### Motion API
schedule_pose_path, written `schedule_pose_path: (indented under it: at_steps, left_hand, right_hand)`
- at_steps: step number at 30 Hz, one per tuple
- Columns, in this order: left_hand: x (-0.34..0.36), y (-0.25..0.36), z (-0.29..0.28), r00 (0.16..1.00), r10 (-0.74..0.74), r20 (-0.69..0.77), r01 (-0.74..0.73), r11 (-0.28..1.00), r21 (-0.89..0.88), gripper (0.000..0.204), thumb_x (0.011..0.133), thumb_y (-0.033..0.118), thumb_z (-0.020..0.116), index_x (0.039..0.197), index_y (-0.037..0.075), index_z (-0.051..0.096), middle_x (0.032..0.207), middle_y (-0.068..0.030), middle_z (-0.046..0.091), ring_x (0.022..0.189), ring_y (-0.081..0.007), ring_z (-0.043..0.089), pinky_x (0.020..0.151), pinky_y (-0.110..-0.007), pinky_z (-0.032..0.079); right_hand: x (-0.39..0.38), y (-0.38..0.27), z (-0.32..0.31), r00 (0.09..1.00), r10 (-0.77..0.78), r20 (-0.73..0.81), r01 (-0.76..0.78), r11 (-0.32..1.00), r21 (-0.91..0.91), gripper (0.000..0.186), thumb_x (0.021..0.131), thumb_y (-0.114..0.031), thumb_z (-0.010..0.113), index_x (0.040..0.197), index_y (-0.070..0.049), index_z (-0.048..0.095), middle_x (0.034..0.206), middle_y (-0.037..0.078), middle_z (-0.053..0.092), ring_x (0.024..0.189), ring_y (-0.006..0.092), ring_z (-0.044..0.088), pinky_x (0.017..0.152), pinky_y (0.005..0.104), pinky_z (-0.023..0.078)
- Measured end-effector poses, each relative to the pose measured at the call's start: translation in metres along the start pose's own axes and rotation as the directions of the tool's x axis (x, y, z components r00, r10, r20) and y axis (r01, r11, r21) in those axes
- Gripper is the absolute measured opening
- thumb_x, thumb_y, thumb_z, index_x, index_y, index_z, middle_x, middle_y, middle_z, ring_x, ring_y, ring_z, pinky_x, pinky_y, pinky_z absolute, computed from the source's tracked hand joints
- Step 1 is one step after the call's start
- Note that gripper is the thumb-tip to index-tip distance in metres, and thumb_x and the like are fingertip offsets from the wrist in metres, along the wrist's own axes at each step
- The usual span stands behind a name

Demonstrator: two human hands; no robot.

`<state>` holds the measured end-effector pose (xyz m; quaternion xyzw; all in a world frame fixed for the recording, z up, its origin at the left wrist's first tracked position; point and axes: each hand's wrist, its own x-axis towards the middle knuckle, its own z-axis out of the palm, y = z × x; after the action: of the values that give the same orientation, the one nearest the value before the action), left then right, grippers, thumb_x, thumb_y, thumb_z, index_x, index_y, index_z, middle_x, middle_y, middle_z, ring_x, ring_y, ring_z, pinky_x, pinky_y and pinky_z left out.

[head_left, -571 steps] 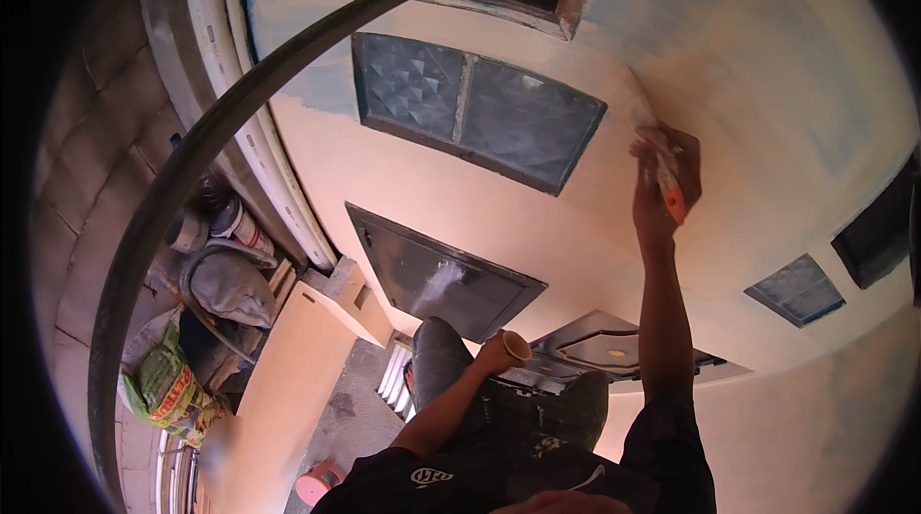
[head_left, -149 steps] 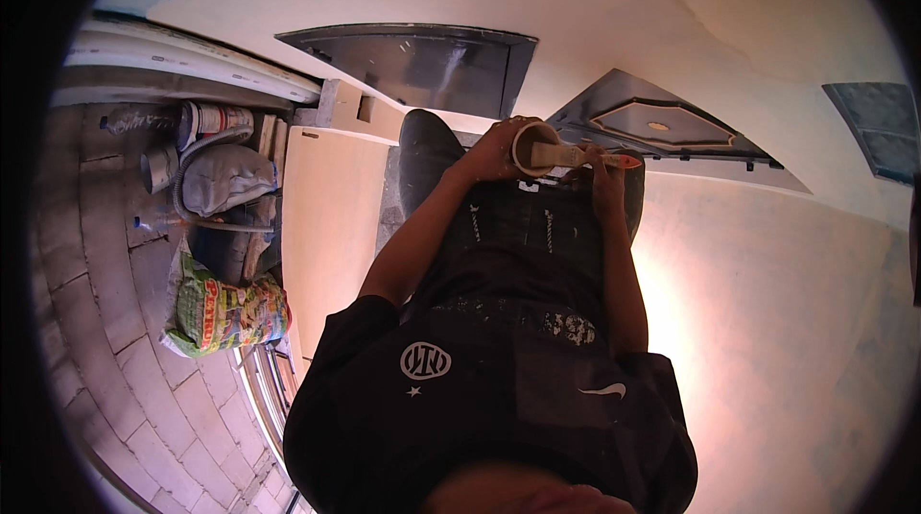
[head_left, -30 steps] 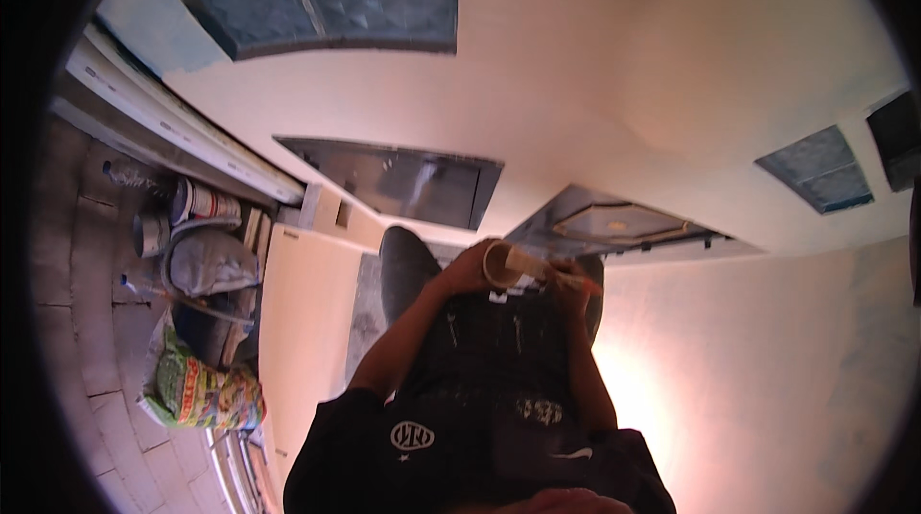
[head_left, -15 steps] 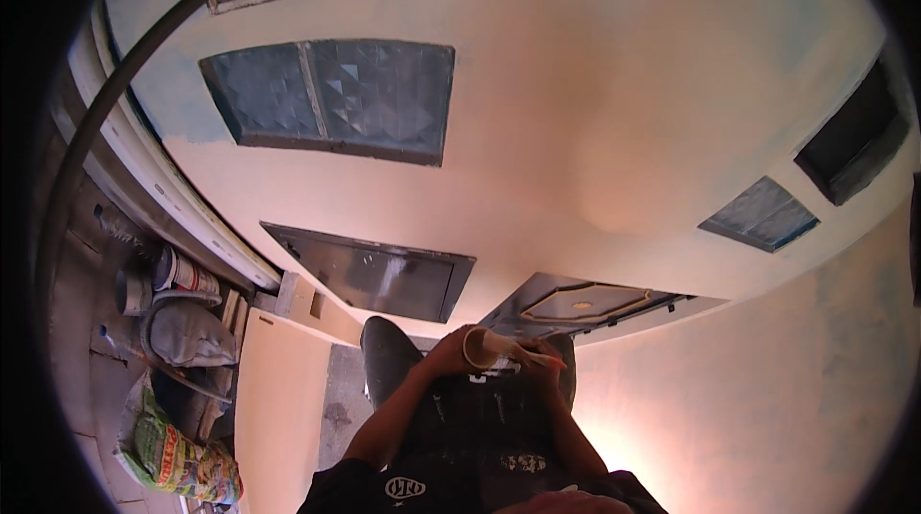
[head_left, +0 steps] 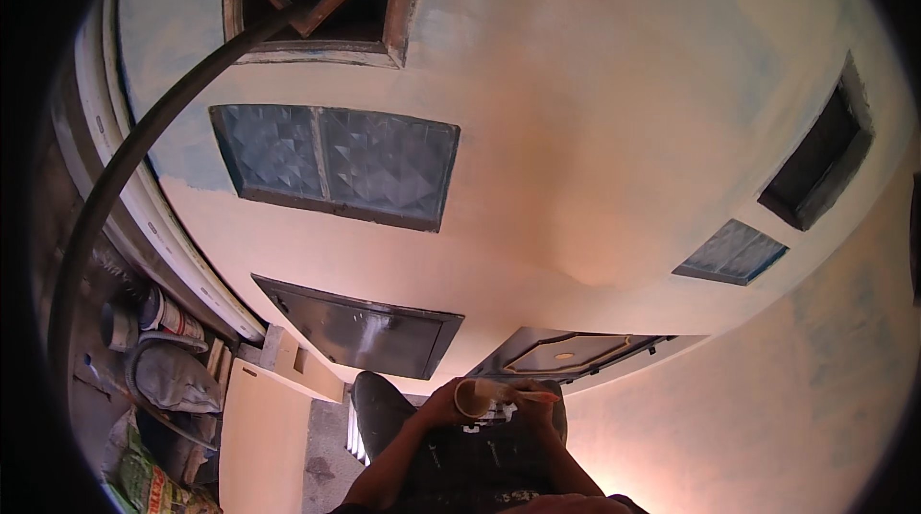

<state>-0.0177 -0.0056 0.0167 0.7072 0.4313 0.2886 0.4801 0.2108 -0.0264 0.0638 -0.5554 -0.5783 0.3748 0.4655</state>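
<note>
In front of my lap, my left hand [head_left: 441, 406] is closed round a small round cup [head_left: 471, 400], its pale opening facing up. Close beside it, my right hand [head_left: 539, 412] grips a paintbrush [head_left: 540, 397] with an orange-red handle. The brush's pale bristle end points left toward the cup; whether it touches the rim I cannot tell. What the cup contains is too dim to make out. My dark-clothed knees show on either side of the hands.
Ahead stands a peach-painted wall [head_left: 537, 188] with bluish patches, a glazed window [head_left: 336, 164], a dark metal door [head_left: 360, 327] and a brown panelled door [head_left: 566, 353]. A dark hose [head_left: 125, 164] arcs down the left. Buckets [head_left: 168, 312], a grey bag [head_left: 173, 375] and a green sack [head_left: 144, 471] lie lower left.
My view has tilted upward, so the wall, windows and doors sit lower in the picture. Both hands keep their hold on the cup and paintbrush.
</note>
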Motion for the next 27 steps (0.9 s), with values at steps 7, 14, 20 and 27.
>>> schedule_pose_path:
  at_steps: [7,14,20,27]
  left_hand:
    - [-0.001,-0.016,0.001,0.999,0.024,-0.033,-0.028,0.993,-0.113,0.09,0.054,0.036,0.095,0.128,0.007,0.051,0.123,-0.0114,0.061,0.116,-0.0269,0.06,0.098,-0.039,0.049]
    - [-0.002,-0.026,0.005,0.996,-0.018,-0.091,0.008,0.995,-0.103,0.088,0.056,0.034,0.094,0.128,0.008,0.051,0.123,-0.0117,0.061,0.114,-0.0271,0.061,0.097,-0.04,0.049]
    - [0.0,-0.034,0.008,0.994,-0.011,-0.111,0.0,0.995,-0.099,0.086,0.057,0.033,0.094,0.127,0.009,0.051,0.123,-0.0109,0.06,0.114,-0.0278,0.061,0.097,-0.04,0.05]
    - [0.002,-0.045,0.011,0.993,-0.043,-0.111,0.035,0.997,-0.068,0.087,0.056,0.036,0.094,0.127,0.009,0.051,0.122,-0.0112,0.062,0.113,-0.0281,0.062,0.096,-0.04,0.05]
  right_hand:
    - [0.042,-0.058,-0.017,0.993,0.002,-0.12,0.036,0.949,0.314,0.006,0.087,-0.003,0.068,0.085,0.0,0.063,0.083,0.009,0.063,0.07,0.0181,0.064,0.067,0.032,0.054]
    - [0.147,-0.188,-0.043,0.774,-0.543,-0.326,0.564,0.825,-0.033,0.006,0.093,-0.003,0.061,0.092,0.002,0.058,0.093,0.01,0.06,0.081,0.0206,0.063,0.068,0.0328,0.056]
    - [0.216,-0.374,-0.023,0.577,-0.731,-0.364,0.809,0.573,0.131,0.01,0.093,-0.004,0.062,0.098,0.005,0.06,0.1,0.009,0.059,0.092,0.0185,0.062,0.076,0.0336,0.056]
    - [0.261,-0.509,0.017,0.375,-0.866,-0.33,0.914,0.285,0.289,0.01,0.091,-0.001,0.065,0.097,0.006,0.062,0.092,0.01,0.065,0.077,0.0164,0.067,0.068,0.0273,0.057]
